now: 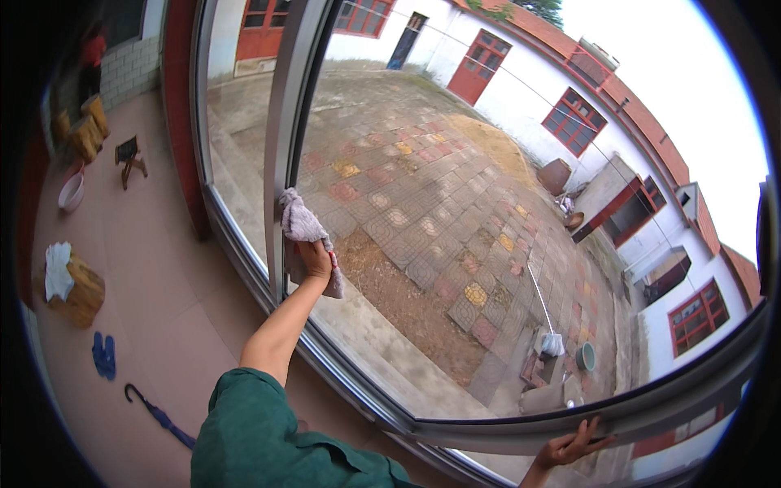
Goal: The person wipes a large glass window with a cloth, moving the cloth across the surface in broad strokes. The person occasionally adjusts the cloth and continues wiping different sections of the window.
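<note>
My left hand [314, 259] holds a greyish-purple cloth [303, 222] against the upright metal frame bar [282, 134] of a large sliding glass window. Part of the cloth is bunched above my fingers, and the rest hangs below them beside the glass. A band of red shows at the cloth's edge by my wrist. At the lower right, my right hand [570, 445] has its fingers spread and rests against another metal frame bar [506, 434]. Nothing is held in it.
Indoors at the left are a log stump [85, 290] with a white cloth, blue slippers [104, 355], a folded umbrella [161, 419], a folding stool [128, 155] and a pink basin [72, 192]. A person [93, 55] stands farther back. Beyond the glass lies a paved courtyard [427, 213].
</note>
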A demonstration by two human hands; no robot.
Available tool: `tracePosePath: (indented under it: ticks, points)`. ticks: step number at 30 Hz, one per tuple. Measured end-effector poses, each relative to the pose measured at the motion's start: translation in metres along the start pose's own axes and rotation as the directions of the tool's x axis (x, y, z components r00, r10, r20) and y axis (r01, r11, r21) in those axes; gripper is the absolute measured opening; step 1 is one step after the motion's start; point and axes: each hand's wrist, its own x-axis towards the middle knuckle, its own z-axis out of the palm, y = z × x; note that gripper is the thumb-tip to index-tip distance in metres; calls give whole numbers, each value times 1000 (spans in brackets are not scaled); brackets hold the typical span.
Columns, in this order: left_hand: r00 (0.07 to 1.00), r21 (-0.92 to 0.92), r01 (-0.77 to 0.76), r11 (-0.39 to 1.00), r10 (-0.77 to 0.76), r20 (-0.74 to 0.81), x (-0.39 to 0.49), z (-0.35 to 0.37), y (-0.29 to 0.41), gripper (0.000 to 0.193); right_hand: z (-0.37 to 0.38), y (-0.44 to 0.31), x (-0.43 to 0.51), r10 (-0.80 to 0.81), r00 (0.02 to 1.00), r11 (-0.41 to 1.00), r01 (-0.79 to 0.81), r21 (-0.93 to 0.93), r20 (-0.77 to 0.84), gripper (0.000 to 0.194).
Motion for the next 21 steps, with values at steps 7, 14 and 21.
tracePosePath:
  ticks: [7,14,21]
  points:
    - [900,92,-421,903,402,171,106,21,195,58,6,-3,-17,73,997,985,-74,156,9,30]
    - [398,-40,-917,396,916,-46,136,66,484,61,8,-14,-18,105,993,924,-79,374,-50,33]
    - [103,-3,-994,106,969,-225,73,107,685,50,3,-16,-6,37,997,845,6,534,-70,30]
